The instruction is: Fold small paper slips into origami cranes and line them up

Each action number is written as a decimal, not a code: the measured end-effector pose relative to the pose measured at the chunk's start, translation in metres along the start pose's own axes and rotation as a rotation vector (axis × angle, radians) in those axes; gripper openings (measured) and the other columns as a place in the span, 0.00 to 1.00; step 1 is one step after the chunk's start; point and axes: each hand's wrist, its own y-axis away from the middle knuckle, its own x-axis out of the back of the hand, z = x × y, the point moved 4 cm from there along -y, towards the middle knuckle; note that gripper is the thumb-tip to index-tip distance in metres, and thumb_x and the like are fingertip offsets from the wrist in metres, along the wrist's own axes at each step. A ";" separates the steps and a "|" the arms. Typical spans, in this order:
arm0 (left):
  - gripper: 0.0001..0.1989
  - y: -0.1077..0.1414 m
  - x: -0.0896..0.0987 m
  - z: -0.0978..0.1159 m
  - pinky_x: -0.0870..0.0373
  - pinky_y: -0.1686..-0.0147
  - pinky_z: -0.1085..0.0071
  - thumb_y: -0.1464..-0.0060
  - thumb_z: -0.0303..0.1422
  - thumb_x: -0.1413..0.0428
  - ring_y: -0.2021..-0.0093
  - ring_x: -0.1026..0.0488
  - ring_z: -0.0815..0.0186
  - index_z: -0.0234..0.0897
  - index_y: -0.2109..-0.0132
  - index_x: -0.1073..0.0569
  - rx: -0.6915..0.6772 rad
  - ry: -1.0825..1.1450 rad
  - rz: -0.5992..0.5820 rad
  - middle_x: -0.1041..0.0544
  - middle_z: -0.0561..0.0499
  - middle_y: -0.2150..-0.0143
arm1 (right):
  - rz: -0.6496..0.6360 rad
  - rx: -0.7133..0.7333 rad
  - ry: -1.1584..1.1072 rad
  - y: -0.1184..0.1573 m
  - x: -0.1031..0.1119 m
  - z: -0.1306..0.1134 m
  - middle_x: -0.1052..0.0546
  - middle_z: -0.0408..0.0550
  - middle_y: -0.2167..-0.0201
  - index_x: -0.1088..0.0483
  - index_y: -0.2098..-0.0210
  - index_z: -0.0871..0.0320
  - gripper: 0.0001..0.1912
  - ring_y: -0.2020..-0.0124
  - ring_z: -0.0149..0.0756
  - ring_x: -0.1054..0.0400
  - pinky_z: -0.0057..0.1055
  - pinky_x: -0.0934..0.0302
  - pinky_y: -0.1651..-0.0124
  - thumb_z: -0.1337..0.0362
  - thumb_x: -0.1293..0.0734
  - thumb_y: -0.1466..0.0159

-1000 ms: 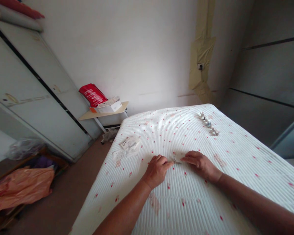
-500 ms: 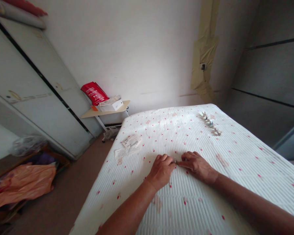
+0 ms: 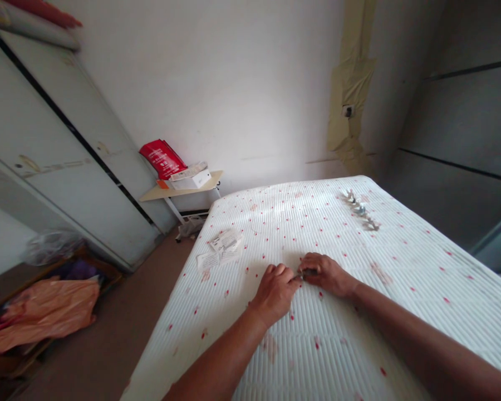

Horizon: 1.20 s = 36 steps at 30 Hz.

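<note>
Over a white ribbed mattress cover (image 3: 250, 223) with red dots, my two hands are close together. My left hand (image 3: 276, 292) is closed, its fingertips pinching one end of a small greyish piece (image 3: 304, 274) whose kind I cannot make out. My right hand (image 3: 326, 274) has its fingers curled round the other end of the same piece. Left of them lie a few printed paper slips (image 3: 223, 248), overlapping. Toward the far right of the bed, several small pointed pieces, seemingly folded paper (image 3: 360, 209), stand in a row.
Behind the bed's left corner is a small wheeled table (image 3: 179, 191) with a red bag (image 3: 163, 160) and a white box (image 3: 192, 177). Cabinets (image 3: 67, 156) line the left wall. An orange plastic bag (image 3: 45, 312) lies on the low left side. A taped wall socket (image 3: 348, 111) is at the back.
My right hand has shifted slightly up and its fingers have curled in more around the small piece. The left hand stays nearly in place. The view has moved slightly.
</note>
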 end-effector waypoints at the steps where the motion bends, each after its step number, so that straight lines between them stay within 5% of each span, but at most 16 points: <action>1: 0.10 0.001 0.000 -0.001 0.42 0.64 0.66 0.42 0.30 0.53 0.63 0.38 0.64 0.42 0.59 0.27 0.010 0.018 0.009 0.32 0.50 0.69 | -0.007 0.011 0.008 0.000 0.000 -0.001 0.30 0.44 0.73 0.28 0.71 0.58 0.06 0.68 0.32 0.36 0.27 0.43 0.65 0.72 0.37 0.44; 12: 0.10 0.002 0.005 0.000 0.43 0.64 0.66 0.42 0.30 0.53 0.63 0.38 0.64 0.42 0.57 0.28 0.016 0.013 0.003 0.33 0.50 0.68 | 0.021 0.114 0.061 0.004 -0.003 0.001 0.29 0.45 0.70 0.29 0.69 0.58 0.07 0.67 0.30 0.34 0.26 0.42 0.64 0.74 0.38 0.42; 19: 0.09 -0.003 0.007 0.003 0.44 0.64 0.65 0.41 0.31 0.54 0.62 0.39 0.63 0.42 0.59 0.29 -0.011 -0.072 -0.067 0.33 0.50 0.67 | -0.053 0.059 0.050 -0.003 -0.003 0.002 0.28 0.44 0.72 0.29 0.71 0.58 0.07 0.69 0.30 0.34 0.25 0.42 0.65 0.74 0.37 0.44; 25: 0.09 -0.006 0.009 -0.002 0.44 0.65 0.67 0.41 0.30 0.53 0.63 0.39 0.64 0.42 0.62 0.28 -0.046 -0.047 -0.066 0.34 0.51 0.69 | 0.104 -0.085 0.029 0.005 0.005 0.005 0.30 0.45 0.71 0.31 0.66 0.60 0.07 0.72 0.30 0.36 0.25 0.41 0.69 0.71 0.34 0.46; 29: 0.10 -0.002 0.009 -0.005 0.43 0.64 0.68 0.41 0.31 0.54 0.62 0.38 0.65 0.43 0.60 0.28 -0.048 -0.001 -0.046 0.33 0.51 0.68 | 0.056 0.090 0.038 0.016 0.006 0.000 0.29 0.48 0.68 0.28 0.69 0.59 0.09 0.68 0.30 0.35 0.26 0.40 0.65 0.67 0.40 0.38; 36: 0.10 -0.003 0.008 -0.005 0.42 0.64 0.67 0.43 0.27 0.52 0.63 0.39 0.65 0.41 0.57 0.29 -0.038 -0.016 -0.066 0.33 0.50 0.68 | 0.023 0.243 0.420 0.019 0.002 -0.008 0.29 0.49 0.72 0.27 0.64 0.59 0.12 0.67 0.34 0.36 0.30 0.43 0.64 0.65 0.42 0.35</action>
